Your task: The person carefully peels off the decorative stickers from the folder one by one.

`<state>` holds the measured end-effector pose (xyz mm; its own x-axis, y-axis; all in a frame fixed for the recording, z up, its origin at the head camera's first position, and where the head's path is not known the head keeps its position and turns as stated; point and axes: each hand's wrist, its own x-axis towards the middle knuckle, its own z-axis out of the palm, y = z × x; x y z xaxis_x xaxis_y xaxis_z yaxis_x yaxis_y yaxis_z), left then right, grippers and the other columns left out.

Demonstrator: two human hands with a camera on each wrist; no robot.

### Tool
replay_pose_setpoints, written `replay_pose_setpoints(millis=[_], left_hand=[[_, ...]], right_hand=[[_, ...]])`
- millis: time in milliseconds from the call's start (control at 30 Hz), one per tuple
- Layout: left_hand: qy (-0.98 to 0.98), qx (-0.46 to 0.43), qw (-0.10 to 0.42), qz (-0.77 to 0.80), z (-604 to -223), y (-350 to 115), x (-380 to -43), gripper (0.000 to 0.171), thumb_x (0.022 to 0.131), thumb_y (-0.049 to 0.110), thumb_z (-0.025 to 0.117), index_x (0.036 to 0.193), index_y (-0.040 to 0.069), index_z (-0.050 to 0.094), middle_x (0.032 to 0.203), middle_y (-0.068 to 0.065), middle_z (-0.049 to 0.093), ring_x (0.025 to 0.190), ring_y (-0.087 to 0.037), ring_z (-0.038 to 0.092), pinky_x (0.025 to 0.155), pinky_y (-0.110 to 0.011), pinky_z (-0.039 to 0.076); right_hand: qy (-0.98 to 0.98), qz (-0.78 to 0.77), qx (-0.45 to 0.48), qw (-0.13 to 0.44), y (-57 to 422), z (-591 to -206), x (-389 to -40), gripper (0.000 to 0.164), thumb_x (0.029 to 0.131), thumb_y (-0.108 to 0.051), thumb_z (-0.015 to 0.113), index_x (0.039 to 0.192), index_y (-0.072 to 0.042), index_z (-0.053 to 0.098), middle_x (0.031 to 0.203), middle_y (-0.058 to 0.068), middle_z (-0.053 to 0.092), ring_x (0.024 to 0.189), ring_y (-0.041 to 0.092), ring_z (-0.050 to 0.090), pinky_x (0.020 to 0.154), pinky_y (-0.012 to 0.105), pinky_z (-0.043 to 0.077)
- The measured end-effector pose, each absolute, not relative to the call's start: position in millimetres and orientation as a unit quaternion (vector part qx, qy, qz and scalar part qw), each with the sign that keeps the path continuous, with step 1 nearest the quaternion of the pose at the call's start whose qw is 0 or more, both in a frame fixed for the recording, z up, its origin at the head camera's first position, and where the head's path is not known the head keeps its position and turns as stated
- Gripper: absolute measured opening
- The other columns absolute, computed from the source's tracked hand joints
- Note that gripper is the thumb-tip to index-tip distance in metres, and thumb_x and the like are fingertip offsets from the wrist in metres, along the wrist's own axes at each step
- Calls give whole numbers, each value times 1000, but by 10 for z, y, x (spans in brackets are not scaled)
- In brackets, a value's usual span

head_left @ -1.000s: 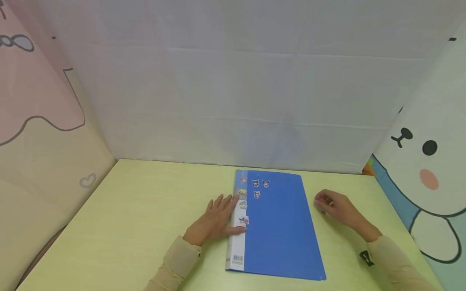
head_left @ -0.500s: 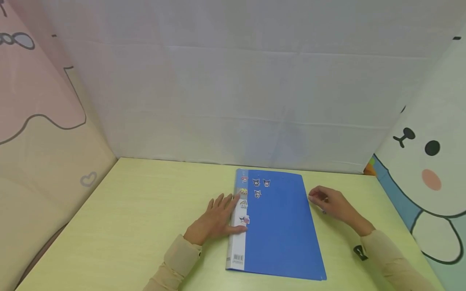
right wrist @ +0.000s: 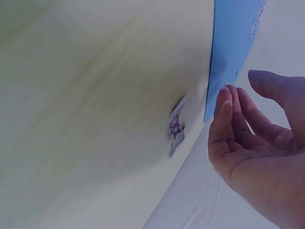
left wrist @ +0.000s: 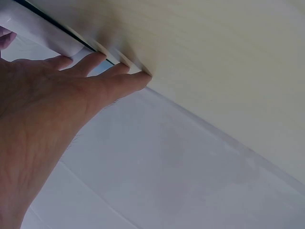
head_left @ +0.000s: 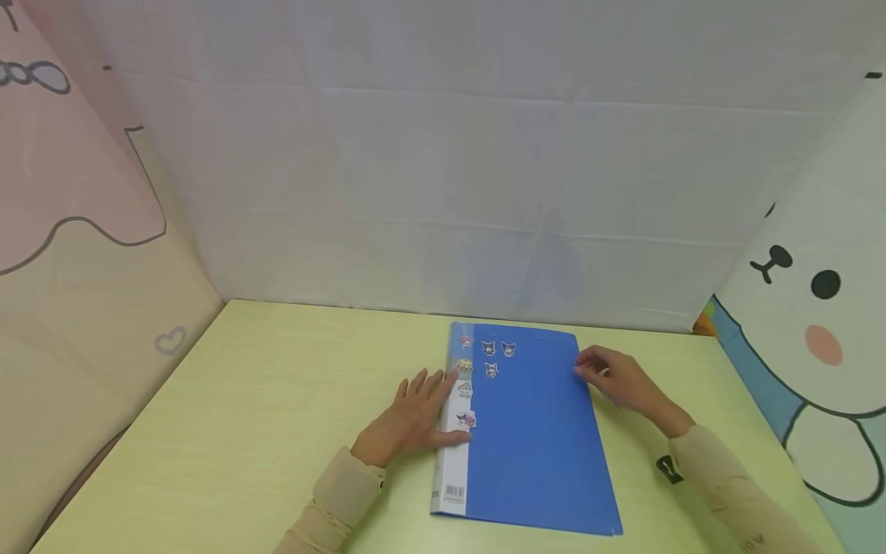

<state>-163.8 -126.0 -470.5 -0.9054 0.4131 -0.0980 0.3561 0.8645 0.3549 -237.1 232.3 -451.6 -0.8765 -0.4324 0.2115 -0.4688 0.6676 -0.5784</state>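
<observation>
A blue folder (head_left: pixel 533 438) lies closed on the table, with several cartoon stickers on its cover (head_left: pixel 489 348) and along its spine (head_left: pixel 454 462), which is white lower down. My left hand (head_left: pixel 413 419) rests on the spine with fingers spread, the thumb reaching over it towards the cover. At the upper right edge of the folder is my right hand (head_left: pixel 618 378), its fingers loosely bent. In the right wrist view nothing shows between the thumb and fingertips of that hand (right wrist: pixel 255 126), and the blue cover edge (right wrist: pixel 217 76) is right beside them.
A small purple and silvery item (right wrist: pixel 175 127) lies on the table in the right wrist view. A small black piece (head_left: pixel 668 469) shows at the right sleeve (head_left: pixel 720 469). The pale yellow table (head_left: pixel 277 400) meets a white back sheet (head_left: pixel 415 192), with printed cloths at both sides.
My right hand has moved left and slightly away from me, from beside the folder to its upper right edge. The left hand and the folder stay in place.
</observation>
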Motion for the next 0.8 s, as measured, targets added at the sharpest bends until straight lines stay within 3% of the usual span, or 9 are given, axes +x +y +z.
replay_pose_setpoints(millis=[800], left_hand=[[963, 199, 88, 157, -4692, -1253, -1632, 101, 79, 75, 49, 153, 17, 12, 154, -14, 22, 141, -39, 13, 110, -59, 14]], right_hand=[[-908, 328, 261, 14, 1980, -4510, -2588, 20, 89, -9, 65, 102, 5, 63, 92, 11, 67, 85, 27, 63, 77, 46, 51]])
